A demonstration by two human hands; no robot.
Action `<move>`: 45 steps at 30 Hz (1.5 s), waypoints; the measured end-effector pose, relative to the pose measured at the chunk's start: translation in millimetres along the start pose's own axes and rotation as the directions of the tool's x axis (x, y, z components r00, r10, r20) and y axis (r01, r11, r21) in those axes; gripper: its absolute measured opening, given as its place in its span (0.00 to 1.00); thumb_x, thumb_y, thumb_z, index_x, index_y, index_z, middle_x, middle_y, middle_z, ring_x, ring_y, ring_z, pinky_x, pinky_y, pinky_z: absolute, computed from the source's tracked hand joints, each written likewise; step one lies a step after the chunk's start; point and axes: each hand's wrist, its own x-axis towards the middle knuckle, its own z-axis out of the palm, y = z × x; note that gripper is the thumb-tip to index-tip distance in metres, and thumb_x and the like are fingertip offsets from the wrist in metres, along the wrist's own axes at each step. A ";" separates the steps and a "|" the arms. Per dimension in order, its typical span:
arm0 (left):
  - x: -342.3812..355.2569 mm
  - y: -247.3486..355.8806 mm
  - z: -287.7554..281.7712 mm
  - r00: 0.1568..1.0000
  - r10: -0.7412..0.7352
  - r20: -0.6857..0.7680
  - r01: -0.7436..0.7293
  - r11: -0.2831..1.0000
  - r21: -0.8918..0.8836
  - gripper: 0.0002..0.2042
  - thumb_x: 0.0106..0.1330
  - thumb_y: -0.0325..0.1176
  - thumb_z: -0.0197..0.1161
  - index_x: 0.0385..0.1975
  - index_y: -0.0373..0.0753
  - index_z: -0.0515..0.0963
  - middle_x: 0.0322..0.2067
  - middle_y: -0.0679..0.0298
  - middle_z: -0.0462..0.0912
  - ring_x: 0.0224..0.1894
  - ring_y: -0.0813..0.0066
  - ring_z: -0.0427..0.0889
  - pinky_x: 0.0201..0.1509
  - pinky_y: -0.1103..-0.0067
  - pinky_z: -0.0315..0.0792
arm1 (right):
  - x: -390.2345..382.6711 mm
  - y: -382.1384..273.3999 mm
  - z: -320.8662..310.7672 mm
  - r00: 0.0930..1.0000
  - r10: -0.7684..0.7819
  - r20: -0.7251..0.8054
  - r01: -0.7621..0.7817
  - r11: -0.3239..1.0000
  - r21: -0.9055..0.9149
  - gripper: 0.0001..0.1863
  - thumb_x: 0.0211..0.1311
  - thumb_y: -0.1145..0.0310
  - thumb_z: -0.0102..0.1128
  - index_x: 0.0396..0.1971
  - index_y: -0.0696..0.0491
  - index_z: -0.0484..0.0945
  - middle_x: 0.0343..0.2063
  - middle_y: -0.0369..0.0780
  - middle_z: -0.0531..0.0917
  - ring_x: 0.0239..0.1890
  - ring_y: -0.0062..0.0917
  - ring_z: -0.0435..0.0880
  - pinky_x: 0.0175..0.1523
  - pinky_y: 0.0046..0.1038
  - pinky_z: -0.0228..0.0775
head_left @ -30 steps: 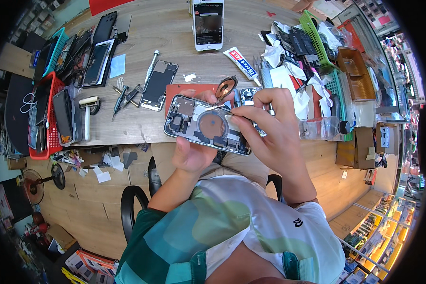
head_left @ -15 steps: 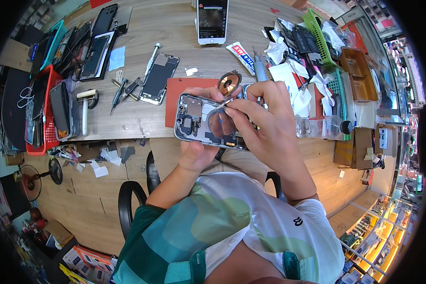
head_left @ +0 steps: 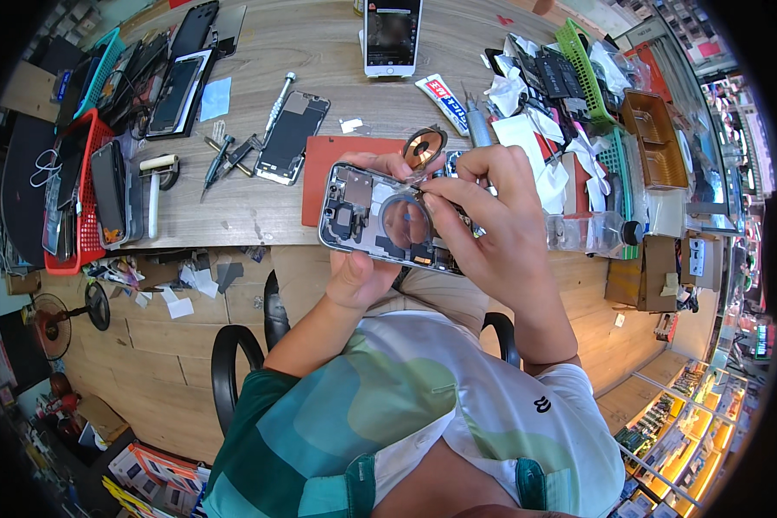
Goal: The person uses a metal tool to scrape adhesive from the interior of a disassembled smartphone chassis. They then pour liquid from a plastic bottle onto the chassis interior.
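Observation:
My left hand holds an opened phone housing at a slant over the red mat, with fingers behind its upper edge and the thumb below. A round copper coil stands raised above the housing's upper edge. My right hand is closed in a pinch at that edge, beside the coil and the ring in the housing; what is between the fingertips is too small to make out. A small board lies partly hidden behind the right hand.
A detached screen, screwdrivers, a glue tube and an upright white phone are on the desk. Crowded baskets stand left; papers, a brown tray and a bottle are right.
The housing and both hands have shifted slightly up and to the right. The coil has risen in view with them, and the right fingertips stay pinched at the housing's upper edge.

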 end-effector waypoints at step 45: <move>13.9 -7.0 -21.2 0.997 0.081 0.014 -0.082 0.971 0.223 0.48 0.60 0.61 0.74 0.73 0.43 0.56 0.60 0.53 0.66 0.64 0.63 0.72 0.68 0.71 0.70 | 25.8 25.1 4.2 0.959 -0.241 0.153 0.262 0.955 -0.138 0.06 0.54 0.71 0.67 0.29 0.55 0.79 0.36 0.38 0.75 0.41 0.35 0.75 0.48 0.37 0.68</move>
